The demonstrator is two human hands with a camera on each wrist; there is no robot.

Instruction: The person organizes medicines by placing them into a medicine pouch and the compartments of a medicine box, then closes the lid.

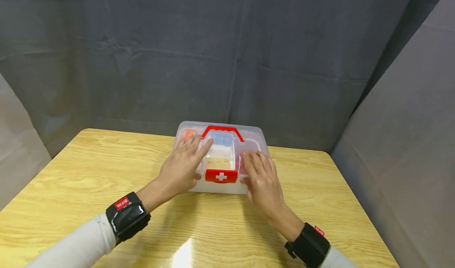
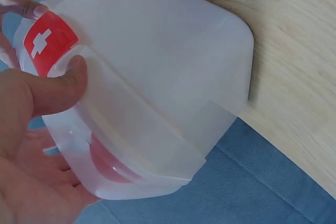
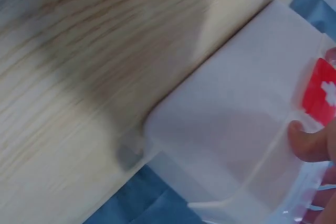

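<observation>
A translucent first-aid box (image 1: 213, 187) stands on the table with its lid (image 1: 254, 135) down. Its red front latch (image 1: 221, 176) bears a white cross, and a red handle (image 1: 222, 128) lies on top. My left hand (image 1: 181, 165) rests on the lid's left part with fingers spread and fairly straight; its thumb (image 2: 65, 85) touches the front rim beside the latch. My right hand (image 1: 264, 183) lies on the lid's right front with fingers slightly bent. Its thumb (image 3: 307, 142) is against the rim on the latch's other side. Blue, white, tan and orange contents show blurrily through the lid.
The wooden table (image 1: 117, 161) extends around the box, its far edge just behind it. A dark grey curtain (image 1: 160, 62) hangs at the back, with a paler grey panel (image 1: 401, 141) on the right. Both wrists wear black bands (image 1: 128, 216).
</observation>
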